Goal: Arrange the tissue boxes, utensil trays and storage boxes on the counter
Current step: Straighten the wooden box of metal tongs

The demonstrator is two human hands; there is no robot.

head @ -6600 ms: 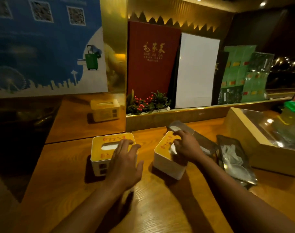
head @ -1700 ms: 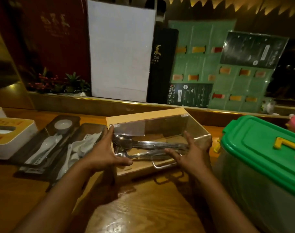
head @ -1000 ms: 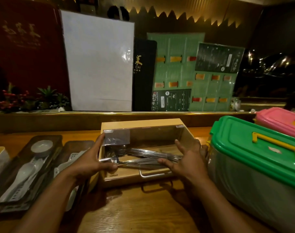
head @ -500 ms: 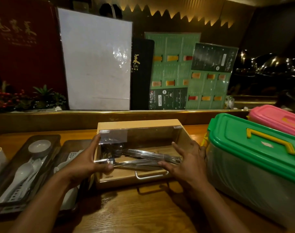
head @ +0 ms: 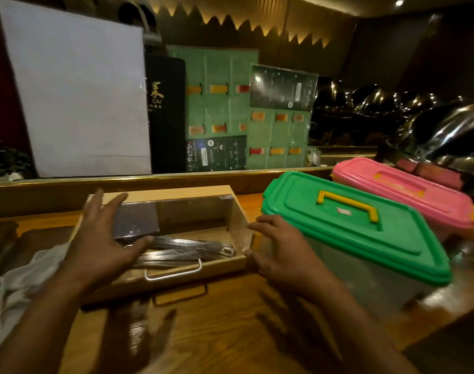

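A wooden utensil box [head: 176, 193] with a clear lid and a metal handle sits on the counter [head: 230, 327], with metal utensils [head: 187, 251] inside. My left hand [head: 103, 241] hovers over its left end, fingers spread, holding nothing. My right hand [head: 281, 252] is open in the gap between the box's right end and a clear storage box with a green lid [head: 346, 228]. Behind that stands a pink-lidded storage box [head: 403, 190]. At the left edge lies a dark utensil tray with white spoons [head: 17, 287]. No tissue box is in view.
Menus and a white board [head: 76, 98] lean on the ledge [head: 149, 179] behind the counter. Shiny metal domes [head: 441, 130] stand at the far right. The counter's front edge drops off at lower right.
Both hands have come off the wooden box's sides and spread open. The view has swung right, so the pink-lidded box shows more fully.
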